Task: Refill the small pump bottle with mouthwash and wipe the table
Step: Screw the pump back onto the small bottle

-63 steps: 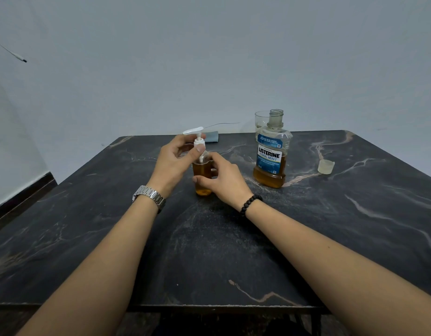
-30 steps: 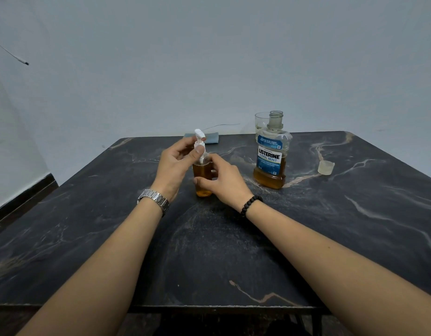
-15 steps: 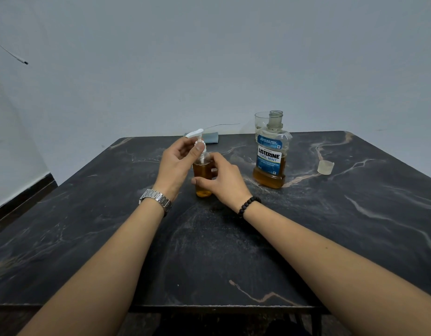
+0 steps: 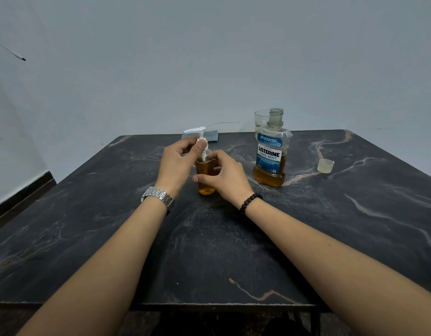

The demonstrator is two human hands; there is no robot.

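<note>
I hold the small pump bottle (image 4: 205, 176) upright on the table (image 4: 93, 214), near its middle, so the amber fill cannot spill while the top goes on. My right hand (image 4: 225, 177) wraps the bottle body, thumb at the front and fingers curled round the far side; this braces it against twisting. My left hand (image 4: 178, 161) pinches the white collar of the pump head (image 4: 197, 132) between thumb and fingers, which I judge to be a threading grip, the nozzle pointing left. The mouthwash bottle (image 4: 270, 154) stands uncapped just right of my right hand, apart from it and within reach. Its cap (image 4: 326, 165) lies further right, well clear. A glass (image 4: 261, 118) stands behind the mouthwash bottle. A folded grey cloth (image 4: 211, 136) waits at the far edge, presumably for wiping, a step not yet begun.
</note>
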